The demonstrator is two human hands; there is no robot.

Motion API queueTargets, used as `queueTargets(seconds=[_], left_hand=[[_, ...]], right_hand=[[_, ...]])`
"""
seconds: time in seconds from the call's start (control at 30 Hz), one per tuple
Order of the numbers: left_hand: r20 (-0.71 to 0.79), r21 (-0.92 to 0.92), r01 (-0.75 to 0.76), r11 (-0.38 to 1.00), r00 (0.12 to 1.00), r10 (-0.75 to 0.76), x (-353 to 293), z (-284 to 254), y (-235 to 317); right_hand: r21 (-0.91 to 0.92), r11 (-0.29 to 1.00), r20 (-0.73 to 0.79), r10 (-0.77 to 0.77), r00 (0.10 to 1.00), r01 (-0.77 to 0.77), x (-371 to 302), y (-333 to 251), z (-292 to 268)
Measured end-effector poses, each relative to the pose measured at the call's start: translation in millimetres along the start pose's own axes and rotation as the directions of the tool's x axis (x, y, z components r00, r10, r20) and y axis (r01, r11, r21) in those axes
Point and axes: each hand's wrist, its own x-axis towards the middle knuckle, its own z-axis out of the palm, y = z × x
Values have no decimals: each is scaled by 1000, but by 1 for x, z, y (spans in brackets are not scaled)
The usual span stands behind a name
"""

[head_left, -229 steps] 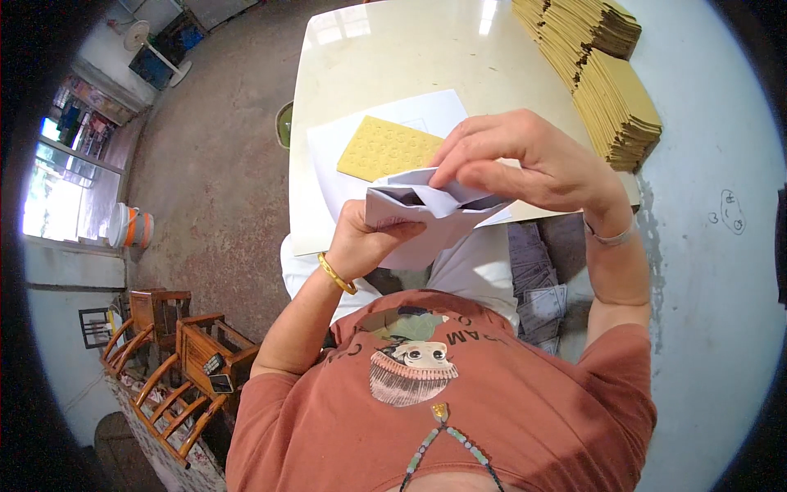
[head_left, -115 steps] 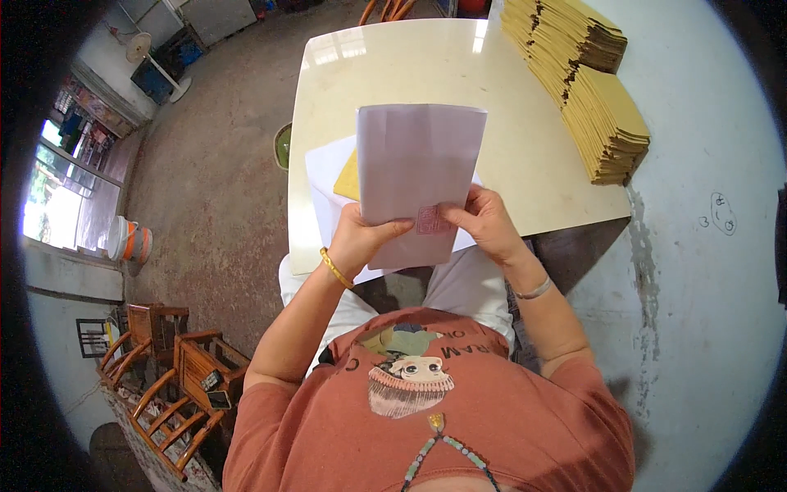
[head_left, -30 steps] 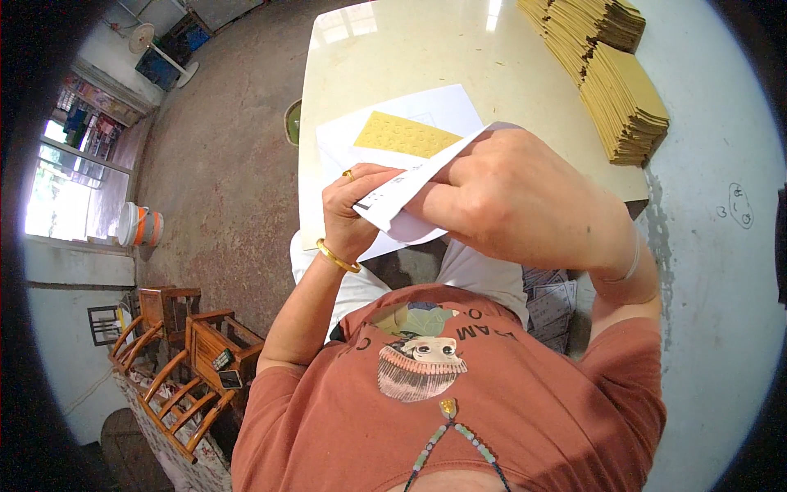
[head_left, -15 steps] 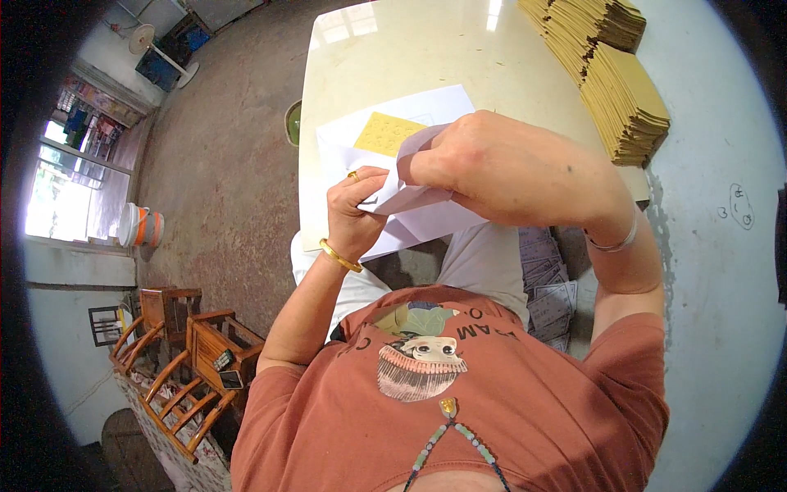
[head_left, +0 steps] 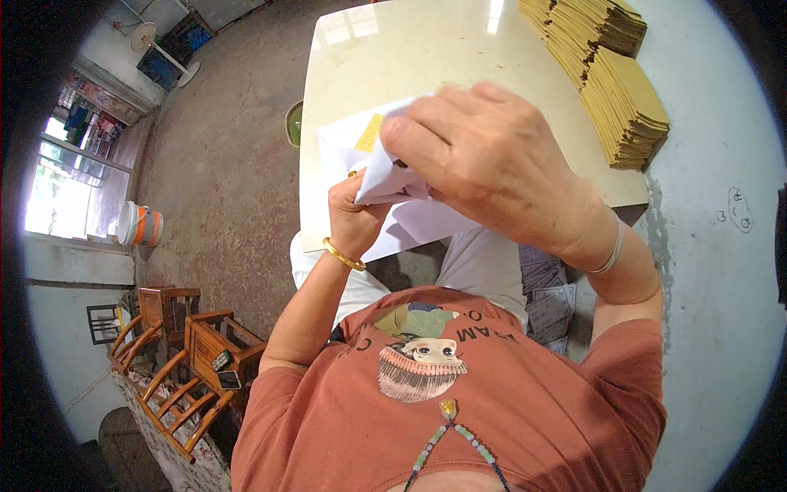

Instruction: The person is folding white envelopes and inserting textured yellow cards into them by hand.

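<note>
My left hand [head_left: 352, 215], with a ring and a yellow bangle, is closed around the lower part of a folded sheet of white paper [head_left: 379, 179], held up over the table's near edge. My right hand [head_left: 484, 148] arches over the same paper from the right. Its fingers are curled, and the thumb lies at the paper's upper edge; motion blurs the knuckles. A small dark spot shows in the paper's fold, too small to name. Behind it, a yellow sheet [head_left: 370, 134] with a textured surface is partly covered. More white paper [head_left: 430, 225] lies beneath my hands.
The cream table [head_left: 410, 57] stretches away from me. Tall stacks of yellow-brown paper [head_left: 623, 107] stand along its right side by the wall. Printed sheets [head_left: 548, 307] lie below on the right. On the left are a green bin [head_left: 294, 123], white buckets [head_left: 135, 225] and wooden chairs [head_left: 197, 353].
My right hand has risen and turned, with its knuckles now higher over the paper. The paper's upper part has tipped up and covers more of the yellow sheet. My left hand has barely moved.
</note>
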Motion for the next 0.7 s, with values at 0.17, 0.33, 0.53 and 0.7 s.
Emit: queueTargets(seconds=[0.17,0.33,0.53,0.7], left_hand=[[-115,-362,56,930,988,-104,-2,9,4],[-82,-415,126,901,981,-174,-10,8,-4],[-111,-487,121,865,974,-199,-8,12,2],[-91,-445,101,890,983,-157,-10,12,-2]], right_hand=[[-279,960,-376,-85,923,-25,-6,-4,9],[-182,983,-290,-20,957,-34,-20,-10,12],[-55,998,-370,9,929,-31,-31,-12,32],[-126,991,-338,-8,941,-36,-40,-13,40]])
